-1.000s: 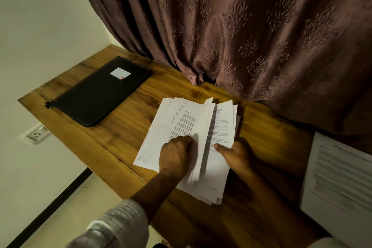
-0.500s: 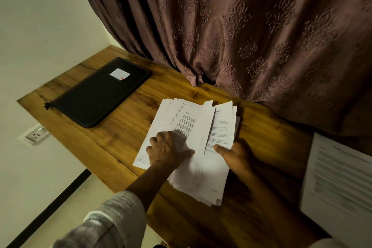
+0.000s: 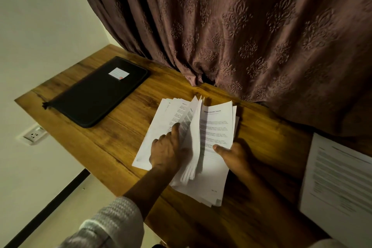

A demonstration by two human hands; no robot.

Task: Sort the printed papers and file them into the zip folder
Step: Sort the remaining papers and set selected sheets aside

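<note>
Printed white paper sheets [image 3: 216, 133], thin and rectangular with blocks of small black text, fanned in a loose pile at the middle of a brown wood-grain desk [image 3: 124, 133]. Several upper sheets lifted on edge and curling, propped by the left hand [image 3: 168, 152], fingers spread flat on the left part of the pile, gripping nothing. Right hand [image 3: 234, 156] on the pile's right edge, thumb pressing down on the top page, remaining fingers hidden, so full grasp not clear. Knitted pale grey sleeve [image 3: 112, 221] on the near left forearm.

Black rectangular zip folder [image 3: 96, 94] with rounded corners, matte, lying flat and closed at far left of the desk, well apart from the pile; small white label [image 3: 118, 73] on its far end, zip pull at its near-left corner. Another printed white page [image 3: 340, 183], blurred, at the near right edge.

Heavy mauve embossed curtain [image 3: 241, 26] hanging behind, hem touching the desk. Cream wall [image 3: 40, 16] to the left, white wall socket [image 3: 34, 135] below the desk edge.
</note>
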